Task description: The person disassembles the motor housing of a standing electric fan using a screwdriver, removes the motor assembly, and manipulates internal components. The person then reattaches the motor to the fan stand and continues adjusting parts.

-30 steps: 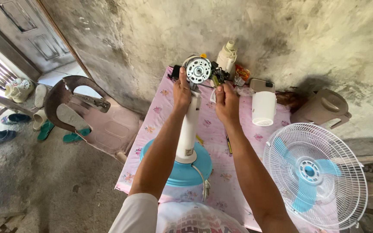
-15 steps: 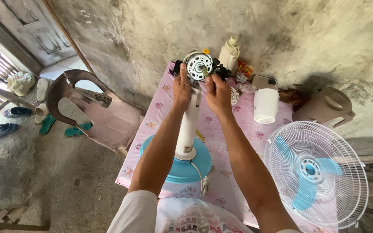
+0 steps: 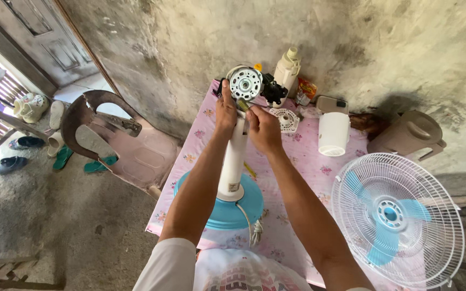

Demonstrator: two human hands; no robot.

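- Head view: one table with a pink flowered cloth [image 3: 303,167] stands against the grey wall; it carries everything below.
- One round white wire fan guard with blue blades [image 3: 397,218] leans at the table's right edge.
- One brown plastic chair [image 3: 114,140] stands left of the table.
- One stripped white fan stand with a round blue base [image 3: 232,178] is upright near the table's front left; its bare metal motor [image 3: 245,83] with a black part sits on top, near the wall.
- One white plastic cylinder cover [image 3: 334,133] lies right of the motor.
- One left hand [image 3: 225,110] is closed around the top of the stand.
- One right hand [image 3: 262,129] pinches a small dark tool [image 3: 242,104] just under the motor.
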